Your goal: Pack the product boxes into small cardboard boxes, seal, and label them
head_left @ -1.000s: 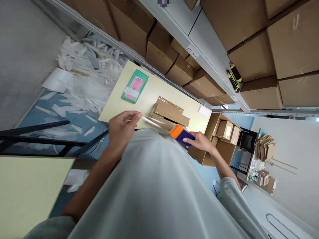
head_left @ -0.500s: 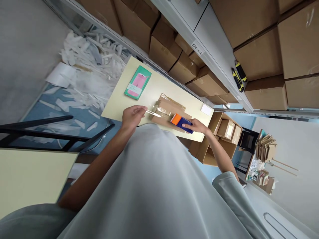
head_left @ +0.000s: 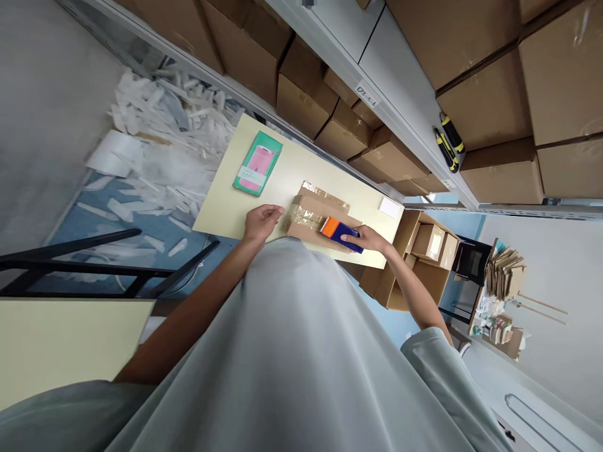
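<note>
My right hand (head_left: 365, 238) grips a dark blue tape dispenser (head_left: 347, 237) with an orange end, which rests against the brown cardboard box (head_left: 313, 210). Shiny tape covers part of the box's left end and its far flap. My left hand (head_left: 262, 223) is just left of the box, fingertips pinched together; whatever is between them is too small to make out. Farther left on the pale yellow table (head_left: 292, 163) lies a green packet (head_left: 258, 163) with a pink picture and a light band.
A shelf (head_left: 377, 100) with many cartons runs along the far side, two yellow-black cutters (head_left: 447, 141) on it. An open carton (head_left: 409, 263) stands right of the table. White scraps (head_left: 164, 125) cover the floor at left. A white label (head_left: 389, 207) lies at the table's right end.
My left hand has moved right, closer to the box, and the clear strip that stretched from its fingers is no longer visible. My right hand, with the dispenser, has barely moved.
</note>
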`<move>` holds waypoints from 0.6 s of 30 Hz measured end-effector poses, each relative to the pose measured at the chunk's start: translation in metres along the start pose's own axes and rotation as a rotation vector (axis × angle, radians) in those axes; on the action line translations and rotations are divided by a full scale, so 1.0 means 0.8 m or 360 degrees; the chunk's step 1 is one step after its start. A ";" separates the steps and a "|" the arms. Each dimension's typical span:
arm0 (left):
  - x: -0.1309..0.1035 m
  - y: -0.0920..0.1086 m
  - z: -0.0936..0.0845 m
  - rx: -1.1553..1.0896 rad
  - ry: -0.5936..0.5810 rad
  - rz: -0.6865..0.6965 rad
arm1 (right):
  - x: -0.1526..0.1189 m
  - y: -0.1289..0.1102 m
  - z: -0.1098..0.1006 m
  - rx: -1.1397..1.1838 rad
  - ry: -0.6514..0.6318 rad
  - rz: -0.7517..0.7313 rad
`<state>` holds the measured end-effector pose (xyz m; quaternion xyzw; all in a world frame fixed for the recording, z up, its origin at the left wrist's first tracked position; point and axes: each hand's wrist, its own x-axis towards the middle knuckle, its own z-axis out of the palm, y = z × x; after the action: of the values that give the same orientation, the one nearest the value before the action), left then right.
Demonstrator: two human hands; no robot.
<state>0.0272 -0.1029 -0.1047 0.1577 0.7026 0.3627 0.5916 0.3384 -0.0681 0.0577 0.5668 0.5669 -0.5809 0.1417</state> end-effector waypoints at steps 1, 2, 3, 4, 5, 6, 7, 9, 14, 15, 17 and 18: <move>0.002 -0.002 0.005 0.0041 -0.0055 0.0000 | -0.001 -0.002 0.000 0.0000 0.0002 0.0003; 0.004 -0.003 0.009 0.0098 -0.0120 0.0000 | -0.002 -0.004 0.001 0.0003 0.0000 0.0000; 0.006 -0.003 0.012 0.0182 -0.0187 0.0000 | -0.002 -0.005 0.001 0.0008 -0.0005 -0.0006; 0.008 -0.002 0.013 0.0301 -0.0243 0.0004 | -0.003 -0.006 0.001 0.0012 -0.0007 -0.0014; 0.009 0.000 0.012 0.0452 -0.0274 0.0022 | -0.003 -0.006 0.001 0.0011 -0.0011 -0.0022; 0.010 0.002 0.011 0.0623 -0.0275 0.0054 | -0.004 -0.006 0.001 0.0006 -0.0016 -0.0034; 0.010 0.006 0.008 0.0789 -0.0254 0.0103 | -0.004 -0.004 0.002 -0.0003 -0.0023 -0.0048; 0.004 0.013 0.003 0.1019 -0.0198 0.0241 | -0.004 -0.001 0.002 -0.0031 -0.0023 -0.0073; -0.030 0.030 0.010 0.1194 -0.0268 0.0442 | -0.001 0.012 0.002 -0.0098 0.0017 -0.0074; -0.036 0.031 0.014 0.1203 -0.0251 0.0435 | 0.001 0.016 0.002 -0.0109 0.0030 -0.0085; -0.042 0.030 0.021 0.1134 -0.0178 0.0375 | 0.008 0.024 0.004 -0.0129 0.0068 -0.0111; -0.043 0.029 0.024 0.1058 -0.0148 0.0331 | 0.012 0.028 0.006 -0.0134 0.0078 -0.0124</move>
<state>0.0491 -0.1032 -0.0647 0.4288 0.7348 0.1648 0.4991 0.3510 -0.0743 0.0375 0.5519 0.6157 -0.5474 0.1289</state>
